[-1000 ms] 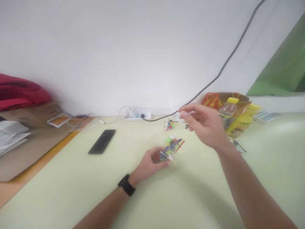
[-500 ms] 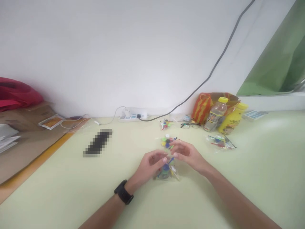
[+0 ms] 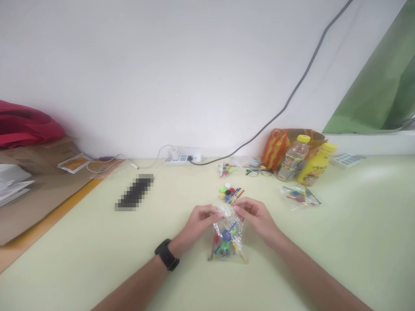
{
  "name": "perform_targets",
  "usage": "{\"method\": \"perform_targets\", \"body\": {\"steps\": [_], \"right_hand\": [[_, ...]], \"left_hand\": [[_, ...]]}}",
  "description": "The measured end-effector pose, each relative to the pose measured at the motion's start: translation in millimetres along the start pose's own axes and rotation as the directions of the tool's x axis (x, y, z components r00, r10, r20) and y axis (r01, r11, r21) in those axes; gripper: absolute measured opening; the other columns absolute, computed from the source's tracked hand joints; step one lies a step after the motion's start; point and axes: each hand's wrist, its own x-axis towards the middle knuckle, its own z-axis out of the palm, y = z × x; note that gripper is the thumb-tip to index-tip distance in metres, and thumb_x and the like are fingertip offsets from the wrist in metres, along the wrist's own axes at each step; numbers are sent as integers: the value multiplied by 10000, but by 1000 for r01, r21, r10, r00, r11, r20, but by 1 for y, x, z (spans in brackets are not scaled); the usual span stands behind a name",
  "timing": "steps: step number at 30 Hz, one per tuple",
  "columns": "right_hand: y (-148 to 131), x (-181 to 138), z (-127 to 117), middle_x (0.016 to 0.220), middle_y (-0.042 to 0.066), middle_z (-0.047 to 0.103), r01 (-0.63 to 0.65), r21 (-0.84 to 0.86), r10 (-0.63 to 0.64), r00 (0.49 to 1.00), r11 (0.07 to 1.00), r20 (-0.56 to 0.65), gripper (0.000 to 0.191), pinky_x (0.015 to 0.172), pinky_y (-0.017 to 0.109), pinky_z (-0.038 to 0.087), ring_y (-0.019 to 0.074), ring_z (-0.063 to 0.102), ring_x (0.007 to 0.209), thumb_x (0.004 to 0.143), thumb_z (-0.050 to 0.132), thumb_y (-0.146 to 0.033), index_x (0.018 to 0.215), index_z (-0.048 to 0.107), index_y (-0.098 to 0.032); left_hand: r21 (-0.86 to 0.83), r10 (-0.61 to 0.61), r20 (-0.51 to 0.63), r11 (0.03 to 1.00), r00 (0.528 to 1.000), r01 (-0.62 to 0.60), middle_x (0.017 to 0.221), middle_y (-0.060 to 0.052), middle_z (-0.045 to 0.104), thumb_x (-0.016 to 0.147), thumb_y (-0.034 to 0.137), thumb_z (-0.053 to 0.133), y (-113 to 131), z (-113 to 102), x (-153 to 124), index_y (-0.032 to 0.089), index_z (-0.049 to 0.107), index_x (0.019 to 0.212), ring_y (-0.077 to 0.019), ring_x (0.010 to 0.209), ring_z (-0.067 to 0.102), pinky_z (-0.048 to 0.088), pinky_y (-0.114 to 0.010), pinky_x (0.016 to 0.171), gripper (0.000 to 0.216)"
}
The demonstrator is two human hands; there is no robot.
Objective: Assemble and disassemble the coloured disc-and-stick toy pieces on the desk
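Note:
A small clear plastic bag [image 3: 227, 239] of coloured sticks and round pieces hangs between my hands, just above the pale green table [image 3: 97, 259]. My left hand [image 3: 199, 222], with a black watch on its wrist, pinches the bag's top left corner. My right hand [image 3: 256, 218] pinches the top right corner. Just beyond my hands, a loose heap of coloured pieces [image 3: 230, 193] lies on the table.
Another packet of pieces [image 3: 300, 195] lies to the right, and a third small packet [image 3: 226, 169] farther back. Two bottles [image 3: 293, 157] and an orange bag stand near the wall, with glasses [image 3: 258, 171] beside them. A dark phone [image 3: 133, 198] lies left; a power strip [image 3: 183, 156] sits against the wall.
My right hand came down from near the bottles to join the left at the bag. Both hands then raised the bag by its top edge, so it now hangs below them.

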Motion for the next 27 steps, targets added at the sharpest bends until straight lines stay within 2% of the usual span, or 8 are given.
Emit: {"method": "perform_targets", "body": {"steps": [3, 6, 10, 16, 18, 22, 25, 27], "right_hand": [[3, 1, 0, 793, 47, 690, -8, -4, 8, 1000, 1000, -23, 396, 658, 300, 465, 177, 590, 725, 802, 798, -559, 899, 739, -179], [4, 1, 0, 763, 41, 681, -2, -22, 1, 999, 1000, -39, 400, 640, 303, 460, 171, 570, 683, 807, 787, -570, 900, 743, -183], [5, 1, 1, 726, 35, 653, -3, -10, 3, 999, 1000, -44, 403, 606, 294, 436, 161, 540, 652, 807, 788, -568, 891, 741, -177], [4, -2, 6, 680, 9, 614, -22, 7, 22, 1000, 1000, -18, 377, 614, 292, 427, 163, 539, 654, 815, 783, -548, 910, 738, -186], [4, -3, 7, 659, -4, 596, -23, 19, 23, 1000, 1000, -6, 354, 619, 293, 426, 155, 526, 636, 815, 788, -521, 919, 744, -185], [7, -3, 4, 697, 16, 656, -74, 72, 75, 997, 995, -7, 299, 649, 299, 434, 165, 561, 668, 808, 790, -445, 968, 789, -193], [11, 0, -2, 732, 42, 700, -134, 166, 135, 991, 977, 6, 228, 661, 302, 431, 184, 597, 717, 783, 784, -389, 912, 816, -203], [14, 2, -5, 733, 54, 702, -128, 202, 127, 992, 971, 17, 180, 674, 305, 437, 195, 607, 742, 773, 770, -361, 844, 817, -203]], "left_hand": [[-19, -32, -30, 999, 999, 31, 876, -73, 752, 860, 385, 798, -1, -6, 3, 146, 790, 838, -184, 819, 647, 501, -284, 779, 240], [-29, -62, -54, 998, 997, 61, 814, -64, 753, 793, 368, 861, -5, -14, 6, 149, 809, 932, -167, 740, 652, 511, -277, 728, 265], [-40, -92, -89, 995, 992, 88, 753, -49, 737, 762, 355, 890, -10, -20, 9, 139, 799, 907, -138, 662, 630, 512, -264, 690, 276], [-46, -65, 42, 997, 997, 67, 867, -54, 737, 791, 328, 868, -4, -20, 8, 156, 787, 1005, -154, 776, 650, 507, -252, 729, 286], [-30, -53, 27, 998, 998, 54, 907, -66, 737, 823, 339, 840, -2, -20, 8, 154, 786, 997, -161, 806, 645, 507, -260, 752, 260], [-26, -73, -33, 997, 997, 72, 815, -57, 717, 853, 361, 806, -4, -20, 9, 147, 793, 957, -151, 734, 609, 496, -276, 734, 238], [-50, -75, -50, 996, 996, 73, 845, -79, 733, 848, 340, 796, -4, -20, 9, 153, 813, 930, -184, 794, 635, 506, -304, 775, 205], [-64, -55, -46, 997, 997, 53, 873, -91, 736, 842, 307, 782, -2, -20, 9, 159, 824, 884, -204, 840, 643, 507, -313, 800, 160]]}}
